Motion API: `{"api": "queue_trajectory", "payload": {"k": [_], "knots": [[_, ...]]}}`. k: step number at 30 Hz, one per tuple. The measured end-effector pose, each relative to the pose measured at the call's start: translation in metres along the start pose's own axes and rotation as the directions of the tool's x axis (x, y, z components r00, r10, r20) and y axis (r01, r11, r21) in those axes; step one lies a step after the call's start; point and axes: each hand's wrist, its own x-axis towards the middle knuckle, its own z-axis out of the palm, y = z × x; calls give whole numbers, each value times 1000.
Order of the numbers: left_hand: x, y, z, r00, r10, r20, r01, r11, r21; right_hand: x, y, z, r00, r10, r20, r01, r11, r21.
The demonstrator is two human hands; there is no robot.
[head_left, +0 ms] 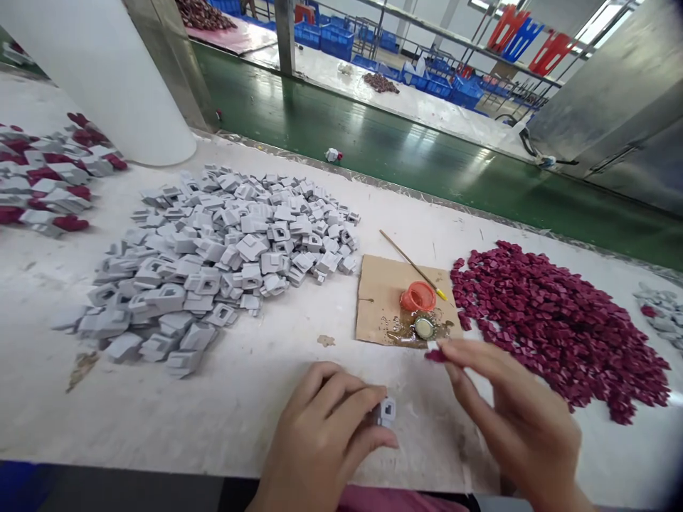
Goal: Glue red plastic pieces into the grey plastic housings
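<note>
On the table (277,405) before you, a pile of blocks (229,249) lies left and a pile of small parts (555,320) right, with a sheet of cardboard (380,302) between them. A cup (408,300) stands on the cardboard, a cap (425,327) just before it; a stick (408,259) reaches onto it from behind. Your left hand (328,430) is nearer you than the cardboard, your right hand (515,409) before the parts. Behind both piles runs a conveyor belt (288,107).

from head height, the only view faces forward and down, close over the desk (299,323), toward a farther green belt (373,131).
</note>
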Motion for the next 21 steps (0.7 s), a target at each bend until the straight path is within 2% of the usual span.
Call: {"api": "queue_trajectory", "payload": {"k": [4,9,12,16,18,21], "knots": [[1,3,-2,1000,-15,10,15,1000,4,-30,-22,15,998,62,33,-68,974,215],[1,3,-2,999,-39,27,39,999,-5,-37,-30,25,992,124,34,-128,955,266],[0,3,-1,999,-23,28,23,1000,1,-32,-29,25,997,72,33,-78,964,253],[-1,3,-1,998,-44,39,44,999,-7,-31,-27,24,992,-7,122,-24,968,252],[-2,3,-1,997,-62,45,63,998,-23,-32,-28,25,988,-15,155,-24,968,248],[-1,2,1,997,-63,44,64,997,-32,-32,-33,29,991,-9,137,-26,967,252]]}}
